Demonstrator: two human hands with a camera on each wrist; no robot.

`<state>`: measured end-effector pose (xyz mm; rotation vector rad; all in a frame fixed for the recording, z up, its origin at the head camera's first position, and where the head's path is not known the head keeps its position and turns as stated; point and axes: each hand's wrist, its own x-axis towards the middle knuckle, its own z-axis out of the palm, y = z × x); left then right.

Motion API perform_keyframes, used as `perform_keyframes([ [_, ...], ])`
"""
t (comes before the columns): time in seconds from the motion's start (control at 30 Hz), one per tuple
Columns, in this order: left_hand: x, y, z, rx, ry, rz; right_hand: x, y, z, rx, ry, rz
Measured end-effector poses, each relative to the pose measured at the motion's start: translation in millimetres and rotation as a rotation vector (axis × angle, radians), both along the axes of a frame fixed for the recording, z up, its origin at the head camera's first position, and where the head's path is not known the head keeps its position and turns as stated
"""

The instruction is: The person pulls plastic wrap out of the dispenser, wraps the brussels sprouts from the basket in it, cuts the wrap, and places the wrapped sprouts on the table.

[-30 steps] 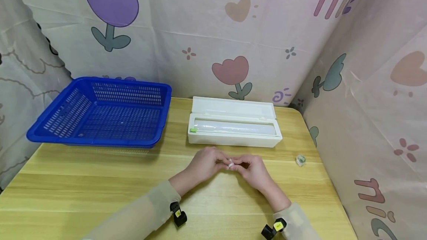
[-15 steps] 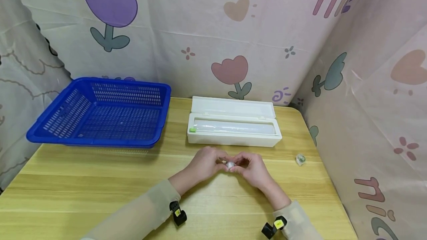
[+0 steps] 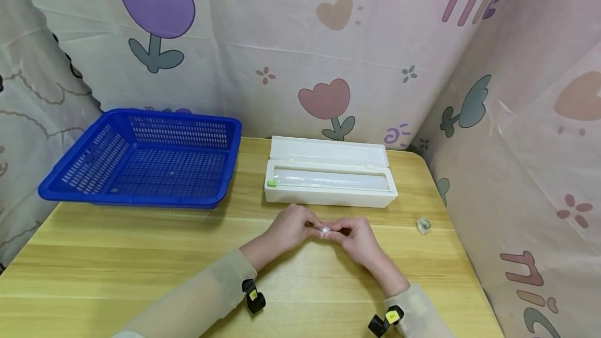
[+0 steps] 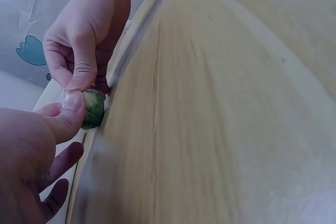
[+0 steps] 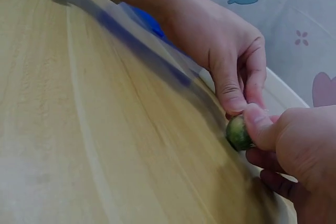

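Both hands meet low over the wooden table, in front of the white box, at a small green Brussels sprout (image 4: 93,109) in clear plastic film. My left hand (image 3: 290,228) pinches the film from the left between thumb and fingers. From the right, my right hand (image 3: 358,240) pinches it in the same way, thumb tips close together. In the right wrist view the sprout (image 5: 239,133) shows its green, leafy side below the thumbs. Its top and the gathered film are partly hidden by the fingers.
A white cling film box (image 3: 331,197) with its lid raised holds a roll of film (image 3: 328,179). At the left stands a blue plastic basket (image 3: 155,201). Another small wrapped green item (image 3: 423,225) lies near the table's right edge. Printed curtains hang behind and to the right.
The hands stay in the same place. Their fingertips shift slightly around the wrapped sprout; half a second ago more of the whitish film bundle showed between them.
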<state>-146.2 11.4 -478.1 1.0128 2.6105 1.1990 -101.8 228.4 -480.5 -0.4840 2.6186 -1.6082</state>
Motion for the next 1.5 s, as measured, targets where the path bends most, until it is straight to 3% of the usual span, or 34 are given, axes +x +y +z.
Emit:
perform_keyframes([
  [0.27, -1.1, -1.3, -1.9, 0.016, -0.068, 0.045, 2.8, 4.8, -3.7, 0.127, 0.186, 0.037],
  [0.5, -4.0, -1.7, -1.7, -0.009, -0.111, 0.065, 4.0, 4.1, -9.0, 0.137, 0.344, 0.114],
  [0.73, 2.1, -1.3, 1.9, 0.001, -0.076, 0.059, 7.7, 2.1, -6.9, 0.159, 0.311, 0.048],
  [0.97, 9.6, -7.1, 4.8, 0.048, -0.068, -0.034, 11.9, 2.3, 1.3, 0.117, 0.216, -0.002],
  [1.2, 12.5, -11.4, 6.2, 0.046, -0.081, -0.047, 14.1, 0.8, 6.3, 0.057, 0.138, 0.020],
  [1.33, 13.9, -12.5, 8.0, 0.066, -0.112, -0.041, 15.4, 2.0, 7.5, 0.076, 0.179, 0.019],
  [1.5, 15.7, -12.3, 9.2, 0.110, -0.144, -0.050, 15.4, 3.5, 10.0, 0.123, 0.325, 0.081],
])
